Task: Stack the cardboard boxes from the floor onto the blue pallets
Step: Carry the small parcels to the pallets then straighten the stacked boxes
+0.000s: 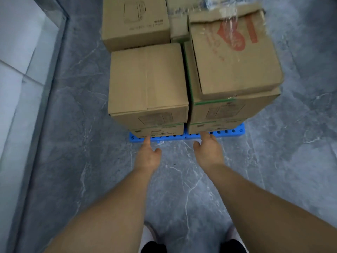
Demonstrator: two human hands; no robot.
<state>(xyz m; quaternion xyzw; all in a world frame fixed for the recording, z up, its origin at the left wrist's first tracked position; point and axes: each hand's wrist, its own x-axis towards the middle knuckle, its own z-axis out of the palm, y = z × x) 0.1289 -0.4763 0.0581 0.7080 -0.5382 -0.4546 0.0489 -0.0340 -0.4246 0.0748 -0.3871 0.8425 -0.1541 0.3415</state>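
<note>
Cardboard boxes are stacked on the blue pallets (235, 131), which lie on the grey marble floor. A plain box (147, 83) tops the left front stack. On the right front stack lies a box with a red print (235, 57), partly under clear film. A further box with a line drawing (135, 21) stands behind at the left. My left hand (148, 156) reaches toward the pallet's front edge, fingers stretched out, holding nothing. My right hand (208, 150) does the same, its fingertips at the bottom right box (215, 127).
A white wall with a grey metal strip (45, 88) runs along the left. Grey marble floor (182, 189) lies between me and the pallets and on both sides. My feet show at the bottom edge.
</note>
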